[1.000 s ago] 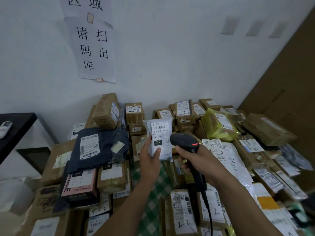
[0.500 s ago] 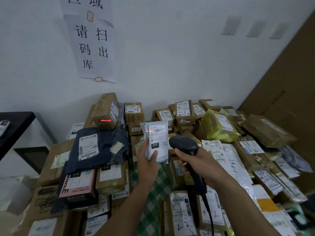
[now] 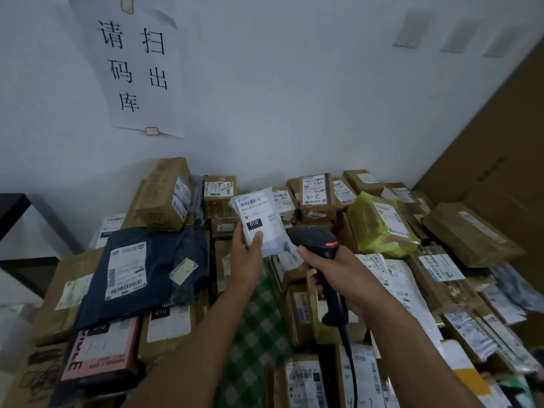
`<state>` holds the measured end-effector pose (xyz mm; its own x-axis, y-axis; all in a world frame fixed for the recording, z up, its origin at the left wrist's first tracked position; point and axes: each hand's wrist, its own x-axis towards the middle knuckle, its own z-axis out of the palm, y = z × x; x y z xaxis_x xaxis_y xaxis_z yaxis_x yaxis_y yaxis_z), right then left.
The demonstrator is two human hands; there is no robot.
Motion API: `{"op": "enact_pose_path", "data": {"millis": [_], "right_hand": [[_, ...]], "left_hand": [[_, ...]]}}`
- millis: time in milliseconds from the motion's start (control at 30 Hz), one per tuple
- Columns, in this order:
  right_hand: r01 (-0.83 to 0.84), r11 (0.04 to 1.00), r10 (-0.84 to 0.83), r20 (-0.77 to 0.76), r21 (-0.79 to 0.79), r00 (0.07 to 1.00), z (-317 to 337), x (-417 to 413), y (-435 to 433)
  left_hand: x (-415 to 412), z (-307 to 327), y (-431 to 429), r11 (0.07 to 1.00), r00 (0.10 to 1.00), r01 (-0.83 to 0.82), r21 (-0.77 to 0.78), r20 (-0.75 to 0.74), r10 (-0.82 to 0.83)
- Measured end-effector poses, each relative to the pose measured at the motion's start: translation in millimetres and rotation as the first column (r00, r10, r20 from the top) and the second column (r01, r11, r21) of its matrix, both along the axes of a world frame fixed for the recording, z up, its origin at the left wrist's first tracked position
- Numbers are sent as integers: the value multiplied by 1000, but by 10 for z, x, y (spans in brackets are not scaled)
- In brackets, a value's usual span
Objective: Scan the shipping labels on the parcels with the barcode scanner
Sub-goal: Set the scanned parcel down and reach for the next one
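A wide-angle camera on the person's head faces forward and slightly down at the white wall (image 3: 294, 83) and parcel heap (image 3: 164, 198); left hand (image 3: 247, 260) with white mailer (image 3: 259, 219) and right hand (image 3: 338, 272) with barcode scanner (image 3: 316, 238) sit close, mid-frame.

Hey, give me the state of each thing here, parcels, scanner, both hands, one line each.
white parcel: held up, label facing the camera.
left hand: grips the white parcel's lower edge.
barcode scanner: pointed toward the white parcel, red light on.
right hand: grips the scanner's handle.
dark blue mailer: lying flat, label up.
yellow parcel: lying untouched, label up.
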<state>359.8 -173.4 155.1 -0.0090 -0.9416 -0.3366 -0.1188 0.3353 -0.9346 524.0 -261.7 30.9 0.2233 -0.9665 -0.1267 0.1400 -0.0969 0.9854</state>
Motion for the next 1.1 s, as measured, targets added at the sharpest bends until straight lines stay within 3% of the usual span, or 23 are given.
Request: {"op": "enact_pose_path", "data": {"millis": [233,467,567,700,900,1100], "right_hand": [[116,985,-126,72,130,989,-259,-186,-493],[119,972,-132,54,201,990,-526,-371,-754],[131,969,-142,38,210,989,-587,-413,-832],[123,971,-137,55,204,989,-611,-406,-867],[108,978,-121,61,177,991,-569,-375,-843],[115,980,-128,73,165,989,-494,-341,-756]], "left_hand": [[-250,-53,-1071,988,997,48,149,60,-57],[-524,-282,-1866,971,974,102,216,176,-142],[-636,-294,-2019,970,977,121,210,149,-154],[-661,-430,-2051,953,932,248,173,227,-283],[-619,-541,-2042,943,903,296,153,277,-329],[-542,-538,-1694,964,907,32,265,398,-140]]}}
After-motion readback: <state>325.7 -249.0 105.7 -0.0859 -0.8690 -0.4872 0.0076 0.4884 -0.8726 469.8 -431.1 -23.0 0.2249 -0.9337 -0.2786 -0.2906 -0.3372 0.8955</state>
